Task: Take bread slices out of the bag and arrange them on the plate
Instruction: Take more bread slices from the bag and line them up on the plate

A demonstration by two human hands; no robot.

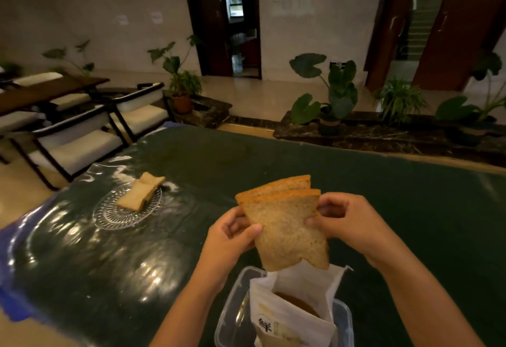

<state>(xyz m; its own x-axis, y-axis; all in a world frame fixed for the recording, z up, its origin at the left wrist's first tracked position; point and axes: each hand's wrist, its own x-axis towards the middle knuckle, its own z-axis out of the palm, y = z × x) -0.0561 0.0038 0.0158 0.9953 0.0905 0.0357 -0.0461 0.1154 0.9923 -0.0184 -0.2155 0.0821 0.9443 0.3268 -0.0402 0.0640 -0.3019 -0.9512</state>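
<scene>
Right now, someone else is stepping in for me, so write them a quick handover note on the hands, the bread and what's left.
Left hand and right hand together hold a small stack of bread slices in the air above the open bag.
The bag stands in a clear plastic container at the near edge of the table.
Done: two slices lie on the glass plate, far left.
Left: carry the held slices to the plate. More bread shows inside the bag.

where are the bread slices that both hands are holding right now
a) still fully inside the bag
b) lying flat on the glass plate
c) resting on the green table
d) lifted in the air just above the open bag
d: the left hand and right hand pinch the held slices upright, clear above the open bag.
</scene>
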